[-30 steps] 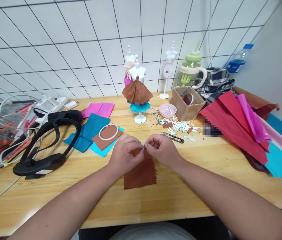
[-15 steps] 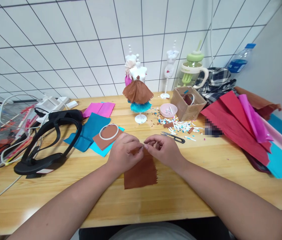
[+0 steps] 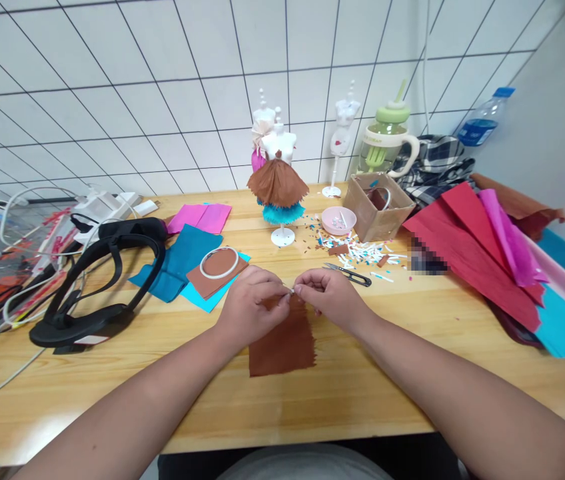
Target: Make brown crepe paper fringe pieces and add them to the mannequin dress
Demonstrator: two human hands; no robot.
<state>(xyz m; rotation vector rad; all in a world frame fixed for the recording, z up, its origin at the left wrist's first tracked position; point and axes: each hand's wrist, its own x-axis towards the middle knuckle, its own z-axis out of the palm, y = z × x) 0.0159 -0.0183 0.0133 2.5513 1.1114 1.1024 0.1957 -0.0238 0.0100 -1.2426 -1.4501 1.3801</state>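
My left hand (image 3: 255, 301) and my right hand (image 3: 331, 297) meet near the middle of the table, each with thumb and forefinger pinched. Between their fingertips is something small and pale, too small to make out. Beneath them a brown paper sheet (image 3: 282, 347) with a jagged right edge lies on the wood. Small black-handled snips (image 3: 355, 275) rest just beyond my right hand. Behind stands a white mini dress form (image 3: 282, 143) in a brown and teal paper skirt (image 3: 277, 183). A white ring (image 3: 203, 265) lies on brown and blue paper squares to the left of my left hand.
Paper scraps (image 3: 362, 253), a pink dish (image 3: 339, 230) and a cardboard box (image 3: 378, 217) sit at the back right, near a green-lidded jug (image 3: 387, 137). Red paper (image 3: 467, 250) covers the right side. A black headset strap (image 3: 112, 317) and cables lie left.
My right hand's fingertips have shifted slightly to the right, and the small pale thing between the hands shows a little more. The rest of the table is the same.
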